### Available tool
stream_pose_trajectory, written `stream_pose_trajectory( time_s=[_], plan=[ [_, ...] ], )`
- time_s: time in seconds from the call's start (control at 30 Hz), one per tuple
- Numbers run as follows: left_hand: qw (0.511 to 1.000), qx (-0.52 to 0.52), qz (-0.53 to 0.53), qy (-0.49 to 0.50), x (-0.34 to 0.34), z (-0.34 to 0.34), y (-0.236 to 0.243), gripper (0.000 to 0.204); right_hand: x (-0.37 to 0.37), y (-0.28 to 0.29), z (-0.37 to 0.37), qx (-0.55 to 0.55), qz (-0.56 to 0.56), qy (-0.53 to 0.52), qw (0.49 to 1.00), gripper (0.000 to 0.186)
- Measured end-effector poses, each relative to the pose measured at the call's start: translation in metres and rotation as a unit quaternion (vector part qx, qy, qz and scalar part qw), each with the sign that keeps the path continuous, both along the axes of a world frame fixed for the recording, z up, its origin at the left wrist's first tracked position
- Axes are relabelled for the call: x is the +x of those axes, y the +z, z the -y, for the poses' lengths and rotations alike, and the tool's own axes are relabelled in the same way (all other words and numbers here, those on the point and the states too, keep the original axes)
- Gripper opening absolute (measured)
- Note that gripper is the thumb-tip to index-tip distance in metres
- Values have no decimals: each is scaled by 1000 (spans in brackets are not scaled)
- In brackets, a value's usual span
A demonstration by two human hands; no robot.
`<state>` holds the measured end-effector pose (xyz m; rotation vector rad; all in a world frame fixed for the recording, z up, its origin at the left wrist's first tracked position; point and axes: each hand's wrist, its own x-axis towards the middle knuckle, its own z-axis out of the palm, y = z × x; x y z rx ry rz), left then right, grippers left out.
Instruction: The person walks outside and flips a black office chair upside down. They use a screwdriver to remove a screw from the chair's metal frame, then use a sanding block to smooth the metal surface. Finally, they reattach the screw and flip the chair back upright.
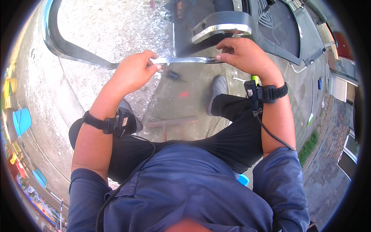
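A dark, bent metal chair frame (pixel 73 54) curves in from the upper left, and a shiny silver bar (pixel 185 60) spans the space between my hands. My left hand (pixel 131 73) grips the bar's left part, thumb below and fingers over it. At its right end, my right hand (pixel 247 56) pinches the bar with the thumb, the forefinger arched above. Just beyond the right hand lies an office chair with a dark mesh back (pixel 286 31). Its black armrest (pixel 222 29) has a chrome edge close to my right fingers. Both wrists wear black straps with small devices.
Between my feet, the concrete holds a small dark block (pixel 172 75) and a rusty T-shaped metal piece (pixel 172 122). A wrench (pixel 238 79) lies near my right wrist. At far left are a blue bucket (pixel 22 121) and a blue basin (pixel 39 178). A cable (pixel 127 183) crosses my shirt.
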<state>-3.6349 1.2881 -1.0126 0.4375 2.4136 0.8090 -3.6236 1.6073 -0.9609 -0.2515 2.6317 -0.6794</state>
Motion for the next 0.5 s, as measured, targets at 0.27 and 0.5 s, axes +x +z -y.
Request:
stream_pose_trajectory(
  time_s=[0.27,0.5],
  plan=[
    [1000,-8,-24,16,-5,10,8,35,-4,7,-7,-26,18,-35,999,38],
    [999,-15,-30,34,-7,18,11,37,-5,10,-16,-28,35,-47,998,40]
  ],
)
